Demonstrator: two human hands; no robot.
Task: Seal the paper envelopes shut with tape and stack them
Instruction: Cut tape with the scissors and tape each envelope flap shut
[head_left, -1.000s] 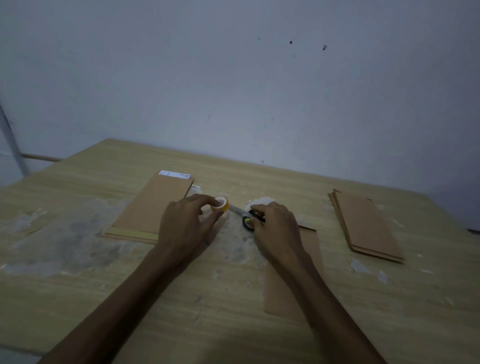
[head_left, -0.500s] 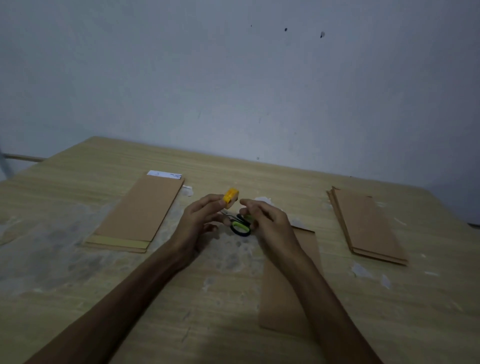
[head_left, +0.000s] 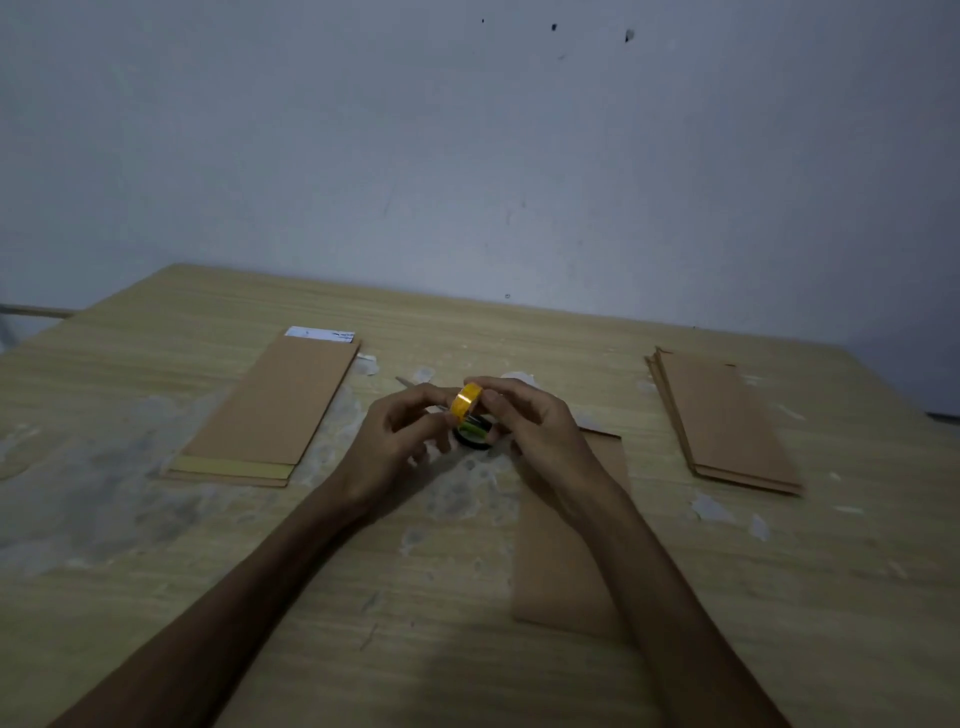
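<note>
My left hand (head_left: 400, 441) and right hand (head_left: 524, 421) meet above mid-table, fingers of both curled around a small yellow tape roll (head_left: 464, 401) held upright between them. Directly under it, scissors (head_left: 471, 432) lie on the wooden table (head_left: 156, 545). A single brown envelope (head_left: 561, 561) lies beneath my right forearm. One envelope stack (head_left: 270, 410) sits left, another stack (head_left: 722, 421) far right.

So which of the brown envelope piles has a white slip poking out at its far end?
The left pile, left of the left hand. Its far edge shows a white slip; the right pile and the single envelope under the right forearm show none.
</note>
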